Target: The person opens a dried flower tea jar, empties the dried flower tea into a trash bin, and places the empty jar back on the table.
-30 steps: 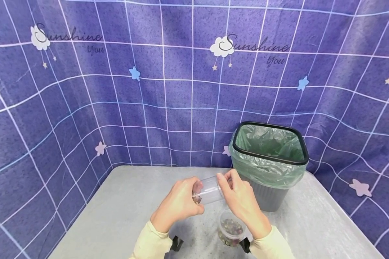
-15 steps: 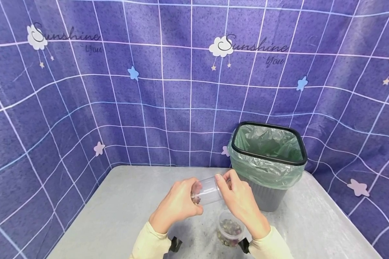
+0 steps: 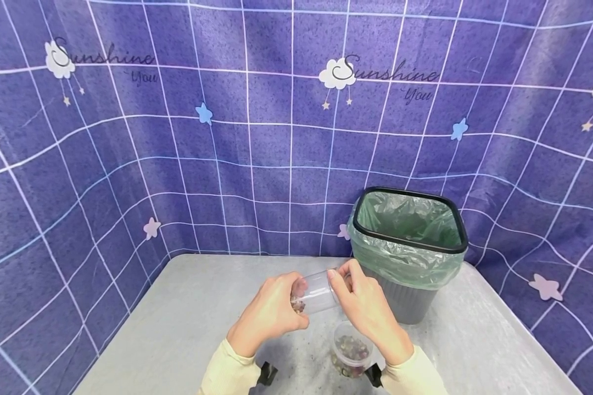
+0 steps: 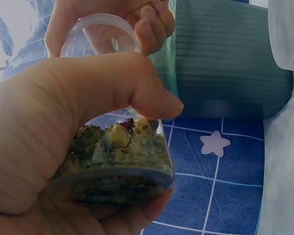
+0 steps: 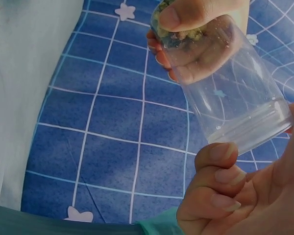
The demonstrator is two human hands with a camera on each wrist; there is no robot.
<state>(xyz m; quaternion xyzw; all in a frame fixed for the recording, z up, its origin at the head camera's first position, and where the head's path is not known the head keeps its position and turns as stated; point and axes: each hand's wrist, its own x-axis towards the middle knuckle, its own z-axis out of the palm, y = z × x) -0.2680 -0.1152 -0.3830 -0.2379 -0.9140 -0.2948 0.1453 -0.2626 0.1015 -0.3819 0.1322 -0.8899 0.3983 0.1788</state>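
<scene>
Between both hands a clear plastic jar [image 3: 321,293] is held above the table, tilted with its base toward the left. My left hand [image 3: 269,307] grips the base end, fingers and thumb wrapped round it. Dried flower buds [image 4: 118,136] in greenish yellow, with a dark red bit among them, lie at the bottom of the jar. At the other end my right hand [image 3: 368,302] holds the ridged rim [image 5: 255,125], thumb on top. In the right wrist view several of its fingers are curled beside that rim. Below the right hand a second clear tub [image 3: 351,351] with similar dried contents stands on the table.
A grey bin [image 3: 410,299] with a green liner [image 3: 400,260] and black rim stands at the back right. Small dark crumbs dot the grey table [image 3: 192,323] near the tub. A purple gridded cloth [image 3: 257,137] hangs behind and along the sides.
</scene>
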